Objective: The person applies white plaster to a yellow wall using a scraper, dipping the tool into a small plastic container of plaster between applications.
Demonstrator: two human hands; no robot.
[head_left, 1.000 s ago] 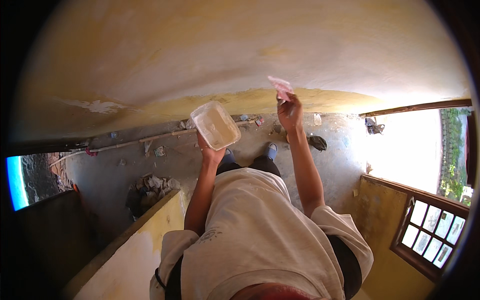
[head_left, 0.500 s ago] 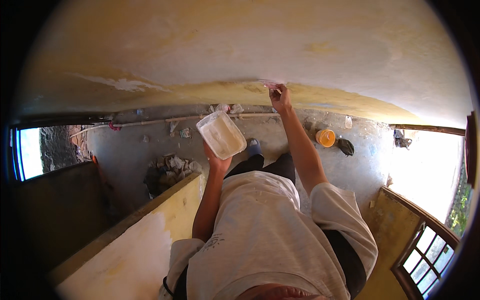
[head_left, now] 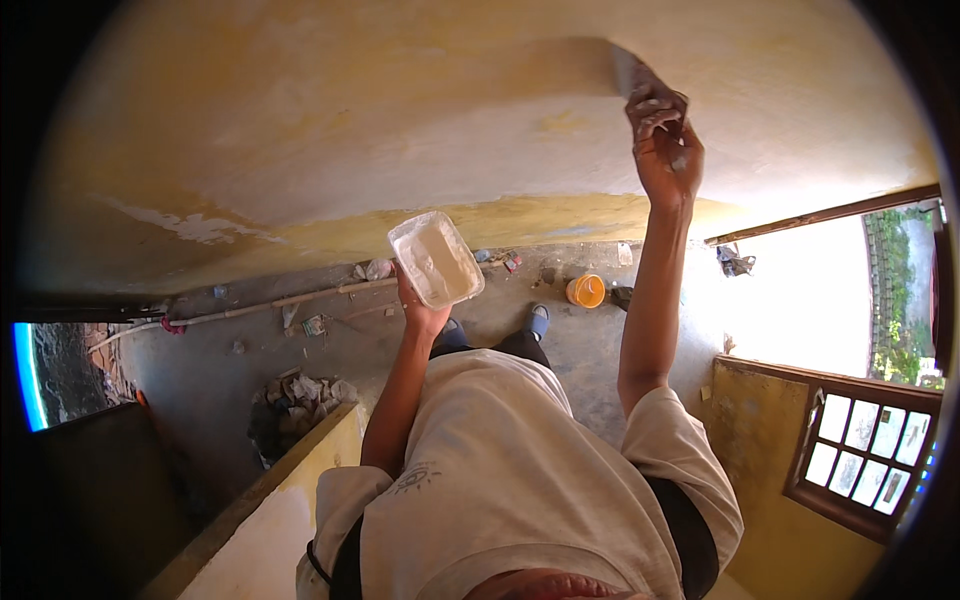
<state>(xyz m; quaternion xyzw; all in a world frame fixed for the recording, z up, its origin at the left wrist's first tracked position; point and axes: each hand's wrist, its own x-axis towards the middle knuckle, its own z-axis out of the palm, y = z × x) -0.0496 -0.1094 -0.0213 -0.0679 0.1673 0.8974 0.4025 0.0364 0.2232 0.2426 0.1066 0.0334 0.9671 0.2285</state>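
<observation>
My left hand [head_left: 424,314] grips a white rectangular plastic tub [head_left: 456,297] from beneath and behind, tilted so its inside shows whitish paste. Raised high at the right, my right hand [head_left: 668,155] is closed on a putty knife [head_left: 624,72]. The knife's wide blade lies at the surface of the wall [head_left: 400,125], whose yellow paint is covered in parts by pale, smeared filler. Fingers hide most of the knife's handle, and whitish residue marks them.
On the grey floor stand an orange bucket [head_left: 580,297] and a heap of crumpled sacks [head_left: 300,402]. A long pole [head_left: 300,297] lies near the wall's foot, among litter. A low partition [head_left: 315,450] rises at my left; a paned window [head_left: 868,455] and bright opening [head_left: 800,290] are at right.
My right hand has gone from low on the wall to higher up and further right, bringing the putty knife's blade into view. The tub stays in my left hand, while the view has shifted.
</observation>
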